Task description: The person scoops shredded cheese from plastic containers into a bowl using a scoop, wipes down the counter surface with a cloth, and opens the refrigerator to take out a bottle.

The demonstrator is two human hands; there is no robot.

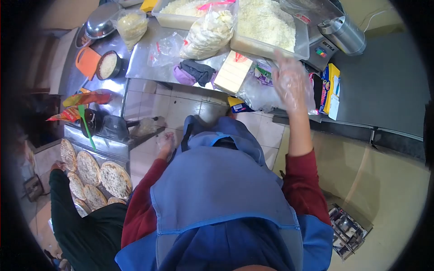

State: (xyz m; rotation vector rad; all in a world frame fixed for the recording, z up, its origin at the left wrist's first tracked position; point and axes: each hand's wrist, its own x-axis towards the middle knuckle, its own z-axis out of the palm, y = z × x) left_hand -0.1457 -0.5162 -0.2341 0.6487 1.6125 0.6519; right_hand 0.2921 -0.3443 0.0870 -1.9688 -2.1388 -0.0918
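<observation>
My right hand [290,86], in a clear plastic glove, is raised over the counter with its fingers stretched out, holding nothing. Its fingertips are at the front edge of a clear tub [266,50] of pale grated cheese [266,22]. Below and left of that hand lie a crumpled clear plastic bag [257,95] and a pale block [233,72] with a red label. My left hand [166,141], also in a clear glove, hangs low beside my apron [221,185]; its fingers are too small and blurred to read.
A filled plastic bag [210,36] and dark cloth [197,72] are on the steel counter. At left, a co-worker's green sleeve [68,198] reaches beside several round topped breads [88,168]. A bowl [109,65] and orange board [87,62] sit behind. A steel machine [343,36] stands at right.
</observation>
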